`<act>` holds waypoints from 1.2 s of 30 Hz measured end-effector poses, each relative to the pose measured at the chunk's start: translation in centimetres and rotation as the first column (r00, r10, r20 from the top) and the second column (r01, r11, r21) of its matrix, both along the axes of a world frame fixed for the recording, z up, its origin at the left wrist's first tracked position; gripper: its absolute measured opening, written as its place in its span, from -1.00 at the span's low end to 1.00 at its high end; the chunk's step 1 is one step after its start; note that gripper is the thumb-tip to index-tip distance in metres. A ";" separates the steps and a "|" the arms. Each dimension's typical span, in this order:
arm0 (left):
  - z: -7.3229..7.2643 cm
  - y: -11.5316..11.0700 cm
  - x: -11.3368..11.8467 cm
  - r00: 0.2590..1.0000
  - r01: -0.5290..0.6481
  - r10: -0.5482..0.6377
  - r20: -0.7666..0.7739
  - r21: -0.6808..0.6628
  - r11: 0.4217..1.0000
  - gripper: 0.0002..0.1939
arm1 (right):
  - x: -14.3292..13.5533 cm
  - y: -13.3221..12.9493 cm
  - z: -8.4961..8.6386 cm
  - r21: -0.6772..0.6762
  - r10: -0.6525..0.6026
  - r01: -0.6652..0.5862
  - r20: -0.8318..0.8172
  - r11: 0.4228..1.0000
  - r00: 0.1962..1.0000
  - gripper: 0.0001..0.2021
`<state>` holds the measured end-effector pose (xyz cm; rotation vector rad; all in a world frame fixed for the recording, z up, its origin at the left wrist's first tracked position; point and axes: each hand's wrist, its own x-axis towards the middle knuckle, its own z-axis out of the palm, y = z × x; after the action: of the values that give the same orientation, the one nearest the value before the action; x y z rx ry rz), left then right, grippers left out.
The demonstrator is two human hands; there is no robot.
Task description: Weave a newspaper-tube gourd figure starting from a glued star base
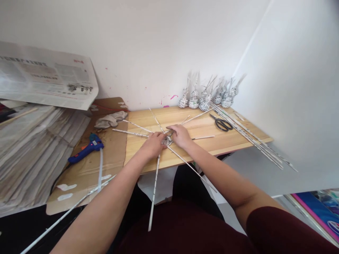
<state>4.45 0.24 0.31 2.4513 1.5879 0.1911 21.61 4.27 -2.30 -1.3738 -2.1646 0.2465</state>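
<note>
While a blue glue gun [88,150] lies on cardboard [113,155] beside a crumpled glove [109,120], the left hand [154,144] presses onto the left side of a small woven paper disc [167,140], fingers close together. That disc sits near the front edge of the wooden surface [169,160], rolled paper sticks [137,133] radiating around it. At its right, the right hand [179,135] reaches over, index finger extended; whether its fingers pinch anything, I cannot tell. Farther right lie black scissors [224,124].
</note>
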 end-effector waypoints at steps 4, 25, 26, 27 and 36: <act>0.1 -0.1 0.1 1.000 -0.009 0.009 -0.006 -0.005 1.000 -0.47 | -0.2 -0.1 0.0 0.011 0.050 -0.051 0.063 0.999 0.997 -0.57; 0.2 0.0 0.0 1.000 0.002 -0.002 0.006 0.006 1.000 -0.46 | -0.2 -0.8 0.1 0.068 -0.004 -0.008 0.176 0.998 0.984 -0.68; 0.1 0.1 0.0 1.000 -0.001 0.001 0.008 0.002 1.000 -0.46 | -0.2 -0.7 0.0 0.073 -0.003 -0.009 0.163 0.997 0.987 -0.67; 0.1 0.1 0.0 1.000 -0.003 0.003 0.011 0.002 1.000 -0.46 | -0.1 -0.7 -0.1 0.082 0.000 -0.011 0.140 0.997 0.990 -0.64; -0.2 -0.3 0.2 0.999 0.000 0.001 -0.035 0.024 1.000 -0.45 | 0.3 -0.1 -0.5 0.149 0.007 -0.012 0.032 0.989 0.999 -0.57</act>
<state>4.68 -0.05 0.07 2.4856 1.6089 0.1694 21.95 4.14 -2.85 -1.2914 -2.1686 0.0647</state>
